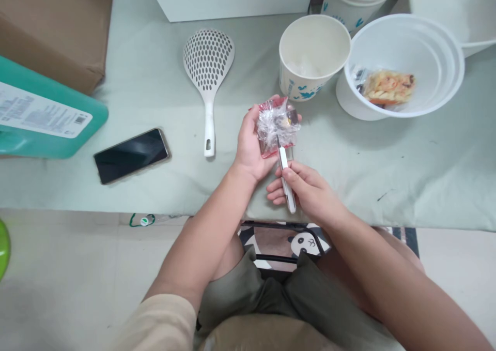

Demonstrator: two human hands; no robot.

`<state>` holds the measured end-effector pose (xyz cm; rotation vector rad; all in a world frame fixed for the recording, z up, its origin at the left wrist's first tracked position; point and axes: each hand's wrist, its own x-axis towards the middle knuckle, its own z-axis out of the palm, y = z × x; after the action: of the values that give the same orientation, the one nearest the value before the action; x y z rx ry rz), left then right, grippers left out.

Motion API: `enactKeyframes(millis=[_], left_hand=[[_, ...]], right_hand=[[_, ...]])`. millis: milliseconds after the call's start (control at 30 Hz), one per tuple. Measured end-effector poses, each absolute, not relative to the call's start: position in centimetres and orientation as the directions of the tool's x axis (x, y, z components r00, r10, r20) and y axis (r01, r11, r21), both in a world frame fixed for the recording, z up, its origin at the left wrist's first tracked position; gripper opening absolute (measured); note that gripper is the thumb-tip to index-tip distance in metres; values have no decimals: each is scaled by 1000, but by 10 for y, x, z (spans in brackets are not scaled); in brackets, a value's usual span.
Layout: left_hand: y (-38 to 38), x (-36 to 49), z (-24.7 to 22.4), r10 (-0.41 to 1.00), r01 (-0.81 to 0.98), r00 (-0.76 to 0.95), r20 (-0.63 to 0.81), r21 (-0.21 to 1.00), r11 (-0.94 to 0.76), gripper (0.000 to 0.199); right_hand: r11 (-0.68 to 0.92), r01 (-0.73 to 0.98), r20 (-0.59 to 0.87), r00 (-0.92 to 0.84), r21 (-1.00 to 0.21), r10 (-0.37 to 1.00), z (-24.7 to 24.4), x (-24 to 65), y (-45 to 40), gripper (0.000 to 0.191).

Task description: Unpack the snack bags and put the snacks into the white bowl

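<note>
Knife Tip Meets Plastic Wrap

The left hand (pixel 253 141) cups a plastic-wrapped packet (pixel 273 118), fingers curled around it, above the worktop (pixel 364 175). The right hand's (pixel 310 188) fingers are closed on a white utility knife (pixel 287 180), its tip at the wrap. A paper cup (pixel 306 82) stands just beyond, a white plastic bowl (pixel 437 82) to the right, a slotted skimmer (pixel 209 66) to the left.
</note>
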<state>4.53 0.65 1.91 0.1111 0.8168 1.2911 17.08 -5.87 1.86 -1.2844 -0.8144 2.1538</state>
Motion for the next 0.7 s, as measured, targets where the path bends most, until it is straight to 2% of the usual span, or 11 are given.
enactKeyframes(millis=[200, 400, 533, 600, 667, 700], left_hand=[[7, 36, 20, 909, -836, -4, -416, 500, 226, 52], [9, 31, 22, 865, -796, -80, -495, 554, 244, 57], [10, 23, 23, 872, -775, -76, -483, 579, 253, 60], [10, 17, 23, 886, -771, -72, -458, 589, 242, 62], [9, 12, 24, 903, -774, -59, -426, 590, 228, 61], [8, 10, 25, 909, -776, -54, -413, 590, 222, 59]], right_hand=[[-661, -73, -571, -438, -747, 694, 18, 171, -60, 57], [-641, -56, -552, -454, -766, 699, 18, 172, -60, 54], [-621, -9, -548, -461, -784, 698, 20, 173, -62, 52], [-536, 71, -507, -445, -841, 738, 21, 178, -62, 45], [-304, 227, -372, -381, -925, 846, 21, 187, -60, 32], [-135, 332, -251, -334, -933, 908, 20, 194, -58, 26]])
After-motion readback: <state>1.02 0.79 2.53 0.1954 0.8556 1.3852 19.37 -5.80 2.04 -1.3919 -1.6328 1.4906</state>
